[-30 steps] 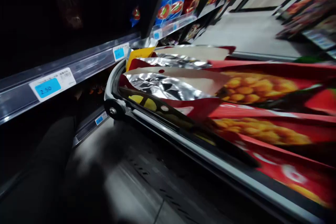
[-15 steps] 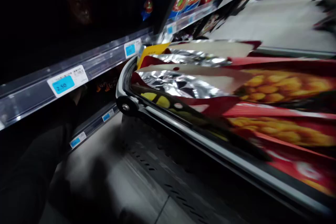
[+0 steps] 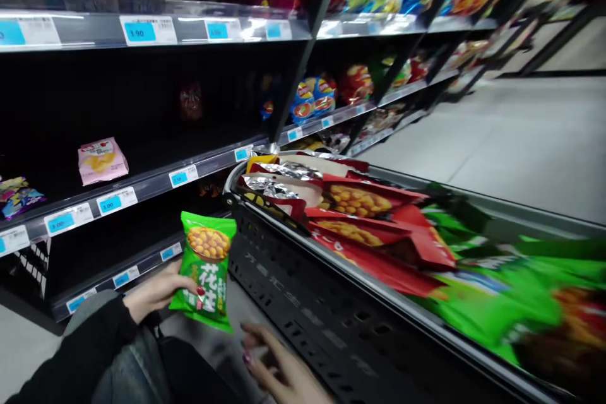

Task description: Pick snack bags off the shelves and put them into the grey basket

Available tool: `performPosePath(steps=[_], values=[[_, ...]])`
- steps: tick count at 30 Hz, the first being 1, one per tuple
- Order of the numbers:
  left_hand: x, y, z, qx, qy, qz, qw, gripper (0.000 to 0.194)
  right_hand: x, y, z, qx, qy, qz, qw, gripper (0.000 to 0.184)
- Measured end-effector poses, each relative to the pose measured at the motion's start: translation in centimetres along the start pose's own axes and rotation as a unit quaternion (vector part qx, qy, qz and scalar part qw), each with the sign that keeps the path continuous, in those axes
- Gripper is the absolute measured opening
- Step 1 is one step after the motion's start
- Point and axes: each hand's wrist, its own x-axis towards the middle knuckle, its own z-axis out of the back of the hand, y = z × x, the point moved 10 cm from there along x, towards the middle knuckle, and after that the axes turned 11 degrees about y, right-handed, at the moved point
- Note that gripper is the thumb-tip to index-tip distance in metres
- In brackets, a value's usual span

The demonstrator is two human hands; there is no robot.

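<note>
My left hand [image 3: 161,287] grips the lower left side of a green bag of peanuts [image 3: 207,271], its thumb across the front. The bag is upright, with its printed front towards me. To the right and below, my right hand [image 3: 279,363] is open beside the basket's wall, its fingers loosely bent and apart, with nothing in them. A black shopping basket [image 3: 303,322] with a grey rim stands on the right. Inside it lie several red snack bags [image 3: 360,202] and large green snack bags [image 3: 502,303].
Black store shelves [image 3: 142,113] with price tags run along the left and back. A pink snack packet [image 3: 101,161] and a purple packet [image 3: 19,196] lie on the middle shelf. Blue chip bags [image 3: 312,98] stand further along. Pale floor [image 3: 521,132] extends behind the basket.
My view has pulled back and levelled out, so more shelves and basket show. Both my hands and the green bag of peanuts, not visible earlier, are now in sight.
</note>
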Motion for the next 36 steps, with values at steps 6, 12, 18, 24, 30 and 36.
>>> performPosePath(steps=[6, 12, 18, 24, 30, 36], values=[[-1.6, -0.5, -3.3, -0.037, 0.054, -0.031, 0.997, 0.051, 2.8, 5.8, -1.0, 0.226, 0.002, 0.078, 0.971, 0.053], [-2.8, 1.0, -3.0, -0.010, 0.003, -0.049, 0.999, 0.047, 1.8, 4.3, -2.6, 0.312, -0.031, 0.081, 0.946, 0.045], [-2.8, 3.0, -3.1, -0.015, 0.002, -0.010, 1.000, 0.041, 0.7, 3.0, -2.6, 0.310, -0.042, 0.051, 0.948, 0.043], [-2.9, 3.8, -2.4, -0.027, -0.025, 0.016, 0.999, 0.048, 0.9, 2.5, -2.4, 0.307, -0.044, 0.032, 0.950, 0.044], [-2.9, 4.3, -2.4, -0.059, -0.041, 0.045, 0.996, 0.051, 0.7, 1.3, -2.7, 0.319, -0.054, -0.002, 0.946, 0.046], [-2.8, 6.2, -3.7, -0.191, -0.015, 0.075, 0.979, 0.051, 0.4, 2.2, -4.5, 0.472, 0.009, 0.014, 0.881, 0.044]])
